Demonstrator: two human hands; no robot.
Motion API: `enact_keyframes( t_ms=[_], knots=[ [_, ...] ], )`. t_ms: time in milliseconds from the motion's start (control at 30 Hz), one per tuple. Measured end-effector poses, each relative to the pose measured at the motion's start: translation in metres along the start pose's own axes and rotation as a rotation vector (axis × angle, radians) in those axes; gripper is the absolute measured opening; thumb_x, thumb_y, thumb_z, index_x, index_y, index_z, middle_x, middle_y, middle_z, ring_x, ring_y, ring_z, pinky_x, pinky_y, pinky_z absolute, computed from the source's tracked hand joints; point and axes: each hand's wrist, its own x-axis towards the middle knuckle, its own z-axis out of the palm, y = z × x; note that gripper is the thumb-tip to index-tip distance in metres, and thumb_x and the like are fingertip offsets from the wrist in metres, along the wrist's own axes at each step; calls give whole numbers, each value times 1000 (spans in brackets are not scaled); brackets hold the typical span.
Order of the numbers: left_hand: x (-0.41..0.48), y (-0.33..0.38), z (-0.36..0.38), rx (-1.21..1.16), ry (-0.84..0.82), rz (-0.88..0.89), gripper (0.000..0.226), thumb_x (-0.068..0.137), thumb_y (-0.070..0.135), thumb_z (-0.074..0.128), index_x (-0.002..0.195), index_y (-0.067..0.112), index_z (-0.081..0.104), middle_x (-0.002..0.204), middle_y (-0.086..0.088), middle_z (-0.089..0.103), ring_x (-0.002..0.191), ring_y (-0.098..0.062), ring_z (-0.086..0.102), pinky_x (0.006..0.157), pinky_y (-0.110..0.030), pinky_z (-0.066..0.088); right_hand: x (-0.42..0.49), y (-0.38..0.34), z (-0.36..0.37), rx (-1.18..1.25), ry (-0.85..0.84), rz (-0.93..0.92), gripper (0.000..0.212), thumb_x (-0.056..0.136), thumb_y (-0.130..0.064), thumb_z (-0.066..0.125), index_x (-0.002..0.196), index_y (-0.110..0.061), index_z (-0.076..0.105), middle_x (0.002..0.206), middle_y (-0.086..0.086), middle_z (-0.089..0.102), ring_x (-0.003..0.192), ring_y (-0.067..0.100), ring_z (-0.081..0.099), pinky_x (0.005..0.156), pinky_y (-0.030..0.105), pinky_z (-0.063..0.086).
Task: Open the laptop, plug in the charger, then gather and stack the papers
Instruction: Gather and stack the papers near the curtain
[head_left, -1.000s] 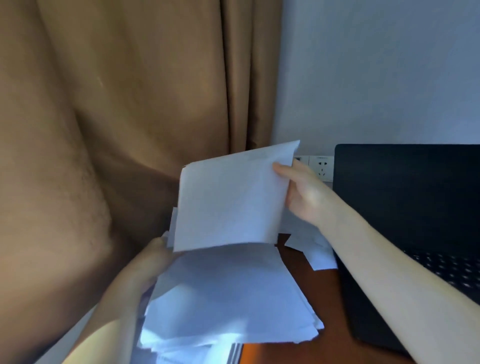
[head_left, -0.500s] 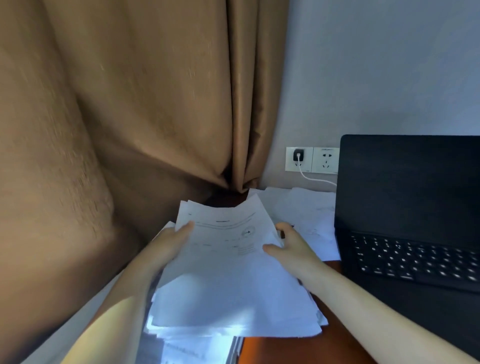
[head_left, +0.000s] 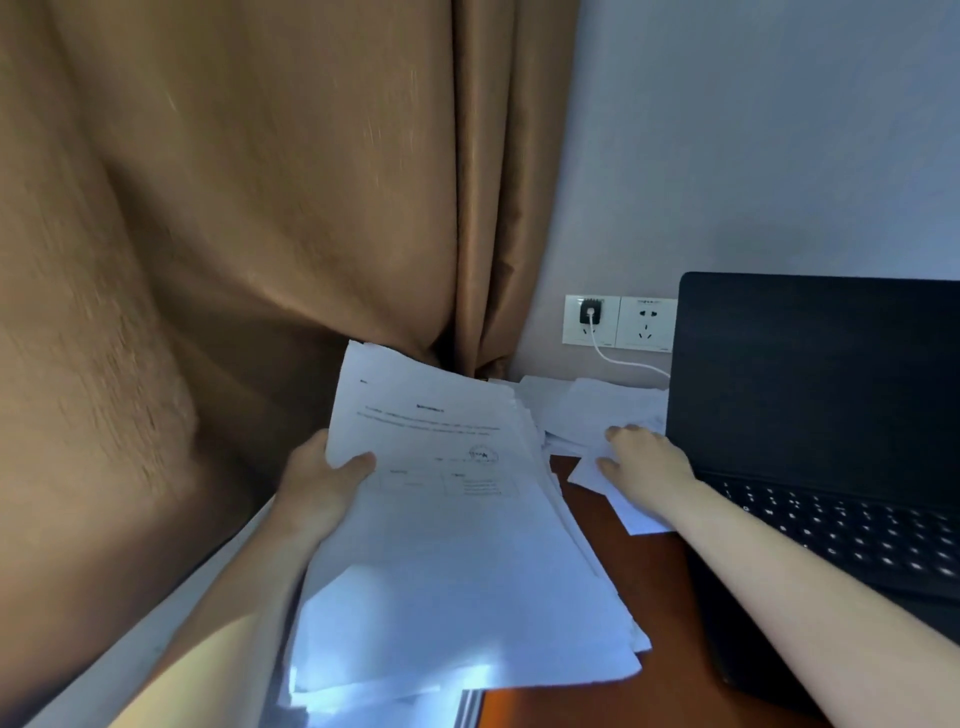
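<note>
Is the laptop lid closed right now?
No, the laptop stands open, its lid upright and its keyboard showing.

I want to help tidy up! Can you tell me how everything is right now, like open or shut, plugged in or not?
laptop: open, screen dark.
charger: plugged into the wall socket.
second socket: nothing in it.
stack of papers: gripped by the left hand, edges uneven.
loose papers: lying on the desk beside the laptop.
right hand: rests on the loose papers.
curtain: hanging in folds.
</note>
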Motion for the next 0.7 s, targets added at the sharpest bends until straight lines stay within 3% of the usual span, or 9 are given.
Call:
enact_keyframes(
  t_ms=[100,267,333,400,467,600,700],
  knots=[
    [1,-2,4,-41,63,0,22,89,0,57,111,4,61,104,-11,63,92,-27,59,82,-33,45,16,-3,5,-38,-35,-1,35,98,-39,42,113,-10,52,114,10,58,104,29,56,68,30,38],
    [5,-4,2,-68,119,-37,22,90,2,57,111,4,60,100,-8,61,91,-26,58,79,-32,44,37,-10,5,-195,34,-88,24,97,-27,44,109,-11,57,114,11,60,104,30,57,68,29,36],
    [7,-5,1,-80,119,-54,21,90,2,56,111,3,61,100,-9,62,89,-26,58,77,-31,44,44,-6,4,-172,30,-77,24,94,-35,49,104,-15,57,113,9,61,103,29,57,70,29,39],
    [8,-4,1,-86,114,-69,19,91,2,56,109,4,62,100,-10,62,86,-25,58,76,-30,43,49,-2,3,-132,23,-48,42,87,-53,54,108,-17,60,112,7,63,103,29,58,75,32,43],
    [9,-4,-1,-97,117,-82,18,91,4,56,108,6,62,99,-10,63,85,-25,59,75,-30,44,52,-3,2,-136,26,-41,49,84,-59,55,108,-16,60,111,8,63,102,28,58,74,31,42],
    [10,-4,-2,-128,153,-98,15,91,6,57,105,9,62,97,-9,63,75,-20,59,63,-24,44,58,-19,6,-265,58,-70,26,92,-27,50,108,-9,59,111,10,62,103,29,58,69,28,37],
    [10,-3,-3,-142,185,-101,15,91,6,57,106,8,62,97,-9,63,75,-20,59,71,-27,44,60,-25,15,-318,74,-21,24,91,-4,49,112,-9,61,114,9,63,106,27,60,75,28,44]
  ],
)
